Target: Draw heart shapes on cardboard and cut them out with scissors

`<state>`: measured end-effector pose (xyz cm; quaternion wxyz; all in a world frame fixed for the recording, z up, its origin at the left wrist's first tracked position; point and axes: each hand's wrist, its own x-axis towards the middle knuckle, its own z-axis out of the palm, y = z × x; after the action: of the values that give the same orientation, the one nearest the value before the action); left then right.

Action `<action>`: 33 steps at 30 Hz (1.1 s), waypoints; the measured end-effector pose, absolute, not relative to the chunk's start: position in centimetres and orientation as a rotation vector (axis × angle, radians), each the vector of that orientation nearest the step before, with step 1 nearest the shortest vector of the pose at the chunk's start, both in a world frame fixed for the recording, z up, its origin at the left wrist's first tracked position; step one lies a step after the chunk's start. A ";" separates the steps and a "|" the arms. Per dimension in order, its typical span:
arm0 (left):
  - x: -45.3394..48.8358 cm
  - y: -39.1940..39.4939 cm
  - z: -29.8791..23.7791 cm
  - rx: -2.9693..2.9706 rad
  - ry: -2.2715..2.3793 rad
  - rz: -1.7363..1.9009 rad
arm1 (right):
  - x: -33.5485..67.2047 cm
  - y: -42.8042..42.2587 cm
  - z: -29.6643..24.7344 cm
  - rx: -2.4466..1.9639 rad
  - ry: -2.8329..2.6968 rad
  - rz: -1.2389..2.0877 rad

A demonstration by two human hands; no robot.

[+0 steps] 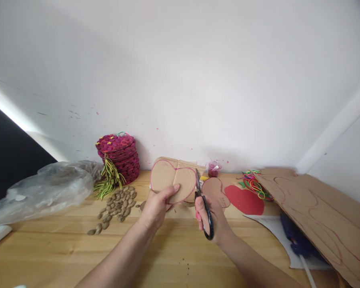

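My left hand [156,207] pinches the lower edge of a piece of brown cardboard [171,179] with a pink heart outline drawn on it, holding it up above the wooden table [78,252]. My right hand [213,219] grips black-handled scissors [204,208], whose blades point up and meet the cardboard's right edge along the pink line. Both hands are closed around what they hold.
A pile of almond-like seeds [117,206] lies left of my hands, behind it a stack of red woven discs [118,157] and a clear plastic bag [48,187]. To the right lie a red paper heart [246,200], coloured rubber bands [253,183], a cut cardboard shape [216,190] and a large cardboard sheet [318,216].
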<state>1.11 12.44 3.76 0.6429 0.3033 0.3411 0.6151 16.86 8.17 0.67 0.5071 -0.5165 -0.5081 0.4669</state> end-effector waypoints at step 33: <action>2.0 12.2 3.5 0.597 0.823 1.511 | 17.9 8.9 0.0 -1.165 -1.408 1.100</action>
<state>1.96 12.21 3.51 0.6132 0.2591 0.3571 0.6552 17.95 8.93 -0.03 0.4833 -0.4784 -0.5778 0.4514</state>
